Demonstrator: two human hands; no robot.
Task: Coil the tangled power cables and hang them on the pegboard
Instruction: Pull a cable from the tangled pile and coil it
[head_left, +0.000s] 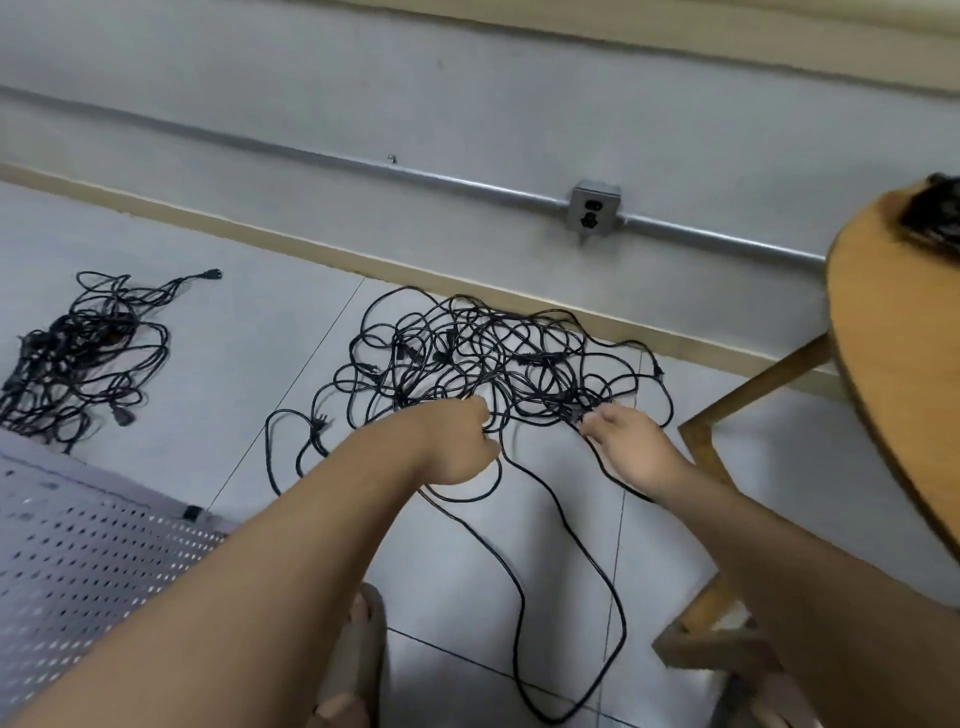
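Main cable tangle (498, 358): black, on the floor tiles at centre frame. It sprawls left to right along the skirting, with one long loop (571, 623) trailing toward bottom centre.
Left hand (457, 441): fingers curled round a strand at the near edge.
Right hand (628, 441): fingertips pinch a neighbouring strand, probably to draw one cable free.
Second tangle (83, 353): left edge, apart.
Pegboard (78, 561): lower left.

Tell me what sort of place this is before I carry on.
Probably a workshop or utility room: exposed metal conduit runs along the wall into a surface-mounted outlet box, a perforated pegboard shows at lower left, and tangled power cables sprawl on the tiled floor.
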